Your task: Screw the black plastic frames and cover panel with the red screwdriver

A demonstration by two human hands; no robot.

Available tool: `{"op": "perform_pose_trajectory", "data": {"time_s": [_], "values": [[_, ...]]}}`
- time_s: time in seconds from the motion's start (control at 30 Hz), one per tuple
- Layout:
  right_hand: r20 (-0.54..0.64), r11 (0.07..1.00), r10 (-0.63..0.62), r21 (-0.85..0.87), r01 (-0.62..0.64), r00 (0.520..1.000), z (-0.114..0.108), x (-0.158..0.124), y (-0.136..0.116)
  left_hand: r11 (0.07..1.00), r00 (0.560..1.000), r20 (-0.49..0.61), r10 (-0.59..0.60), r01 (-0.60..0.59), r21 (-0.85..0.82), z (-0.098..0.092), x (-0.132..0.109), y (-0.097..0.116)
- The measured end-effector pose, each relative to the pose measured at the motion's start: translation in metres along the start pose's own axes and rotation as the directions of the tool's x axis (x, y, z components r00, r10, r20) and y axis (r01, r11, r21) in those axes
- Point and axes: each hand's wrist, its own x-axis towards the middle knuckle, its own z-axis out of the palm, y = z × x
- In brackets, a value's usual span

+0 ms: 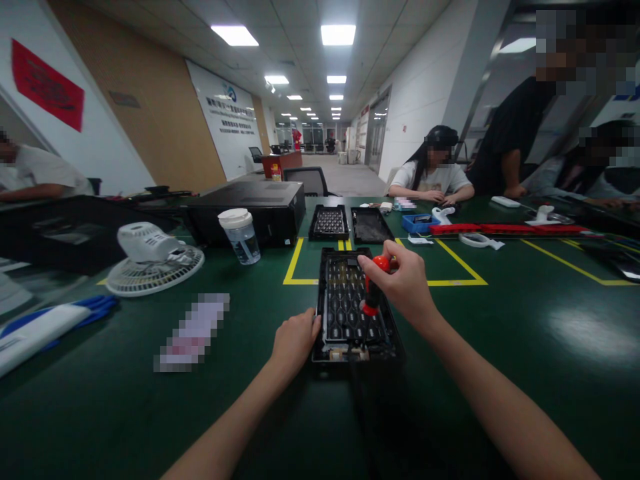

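A black rectangular case (pixel 345 313) with rows of dark oval cells inside lies in front of me on the green table. Against its left edge rests my left hand (pixel 296 337), the thumb along the side and the other fingers curled and partly hidden. My right hand (pixel 403 277) is wrapped round the red and black handle of a screwdriver (pixel 371 290). It stands nearly upright over the case, its shaft reaching down toward the near right part, where some wiring shows. Whether the tip sits in a screw I cannot tell.
Beyond the case lie another celled tray (pixel 329 222) and a black cover (pixel 371 225). A lidded cup (pixel 241 237), a white fan (pixel 155 260) and a large black box (pixel 245 207) stand left. A blue bin (pixel 419 223) is right; people sit and stand around.
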Motion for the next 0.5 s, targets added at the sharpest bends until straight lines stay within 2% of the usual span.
{"op": "perform_pose_trajectory", "data": {"time_s": [0.27,0.37,0.5], "values": [[-0.024,1.000,-0.005,0.007,0.005,1.000,0.0009,-0.0013,0.0000,1.000,1.000,0.005,-0.004,0.004,-0.016,-0.0018,-0.0015,0.0009],[-0.070,1.000,-0.020,0.014,0.021,0.997,0.0034,-0.0029,-0.0008,1.000,1.000,-0.007,0.004,-0.004,-0.011,0.0001,-0.0005,0.0000],[-0.099,0.992,0.040,0.127,-0.027,0.994,0.0100,-0.0067,-0.0021,1.000,1.000,-0.005,-0.006,0.006,0.006,0.0019,0.0005,-0.0004]]}}
